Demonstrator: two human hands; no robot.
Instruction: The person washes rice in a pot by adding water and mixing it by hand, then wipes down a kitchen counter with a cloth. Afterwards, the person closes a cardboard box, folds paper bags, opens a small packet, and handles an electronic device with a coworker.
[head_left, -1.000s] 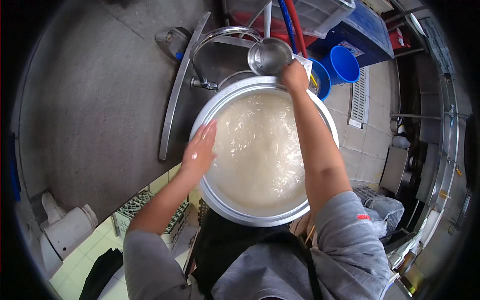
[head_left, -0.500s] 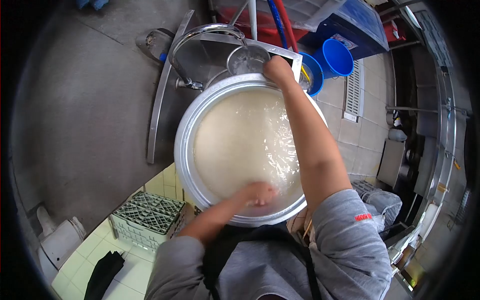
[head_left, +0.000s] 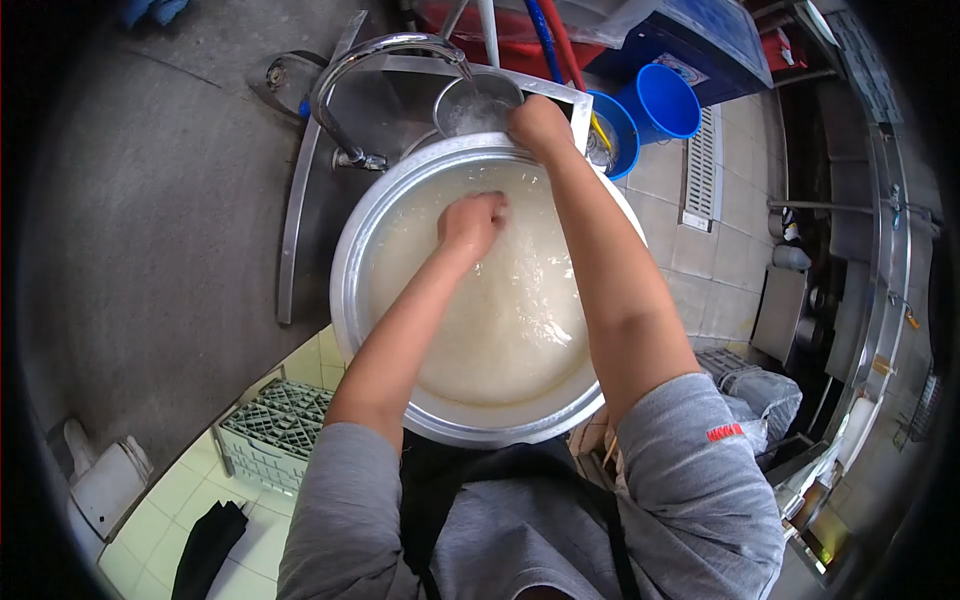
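Note:
A large round metal pot (head_left: 350, 240) sits in front of me, filled with cloudy whitish liquid (head_left: 490, 330). My left hand (head_left: 474, 222) is in the liquid at the pot's far side. Its fingers are curled closed; anything inside them is hidden. On the far rim, my right hand (head_left: 541, 128) is closed around the pot's edge, close beside a smaller metal container (head_left: 445, 112). Water runs from a curved chrome faucet (head_left: 330, 80) into that container.
A steel sink (head_left: 298, 200) lies beyond the pot, with blue buckets (head_left: 668, 102) to its right. A green plastic crate (head_left: 265, 440) stands at lower left. To the right are a floor drain (head_left: 700, 170) and a plastic-wrapped bundle (head_left: 765, 395).
My left hand has swept from the pot's near side to its far side through the liquid. My right hand keeps its place on the rim. The view has shifted slightly.

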